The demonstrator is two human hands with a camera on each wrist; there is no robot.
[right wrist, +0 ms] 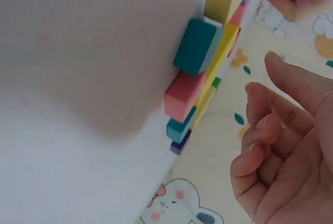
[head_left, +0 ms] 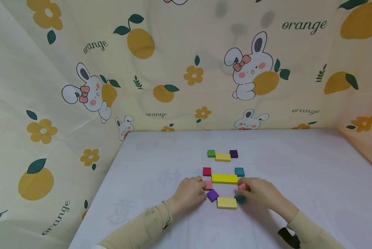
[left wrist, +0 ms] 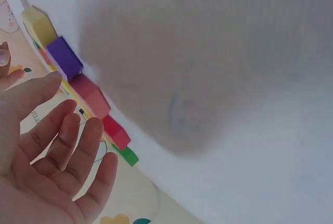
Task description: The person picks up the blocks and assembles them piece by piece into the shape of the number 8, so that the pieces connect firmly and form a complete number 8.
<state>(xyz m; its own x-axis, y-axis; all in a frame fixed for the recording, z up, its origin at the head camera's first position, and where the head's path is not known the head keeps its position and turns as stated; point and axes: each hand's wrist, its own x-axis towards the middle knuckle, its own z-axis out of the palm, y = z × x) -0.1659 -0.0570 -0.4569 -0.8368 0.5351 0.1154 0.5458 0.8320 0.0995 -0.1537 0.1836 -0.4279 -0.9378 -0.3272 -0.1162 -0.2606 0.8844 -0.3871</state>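
Small coloured blocks lie in a pattern on the white table. My left hand (head_left: 189,192) hovers at its left side, nearest a pink block (head_left: 208,185) and a turned purple block (head_left: 212,195); the left wrist view shows its fingers (left wrist: 86,146) loosely bent with nothing between them. On the other side, my right hand (head_left: 262,192) is over a second pink block (head_left: 242,186) and a teal block (head_left: 240,199), partly hiding both. Its loosely curled fingers hold nothing in the right wrist view. Between the hands lie a long bright yellow block (head_left: 224,178) and a pale yellow block (head_left: 227,203).
Farther back are a red block (head_left: 207,171), another teal block (head_left: 239,172), and a row of green (head_left: 211,153), pale yellow (head_left: 223,157) and dark purple (head_left: 234,154) blocks. A printed cloth (head_left: 179,41) with rabbits and oranges hangs behind the table (head_left: 161,155).
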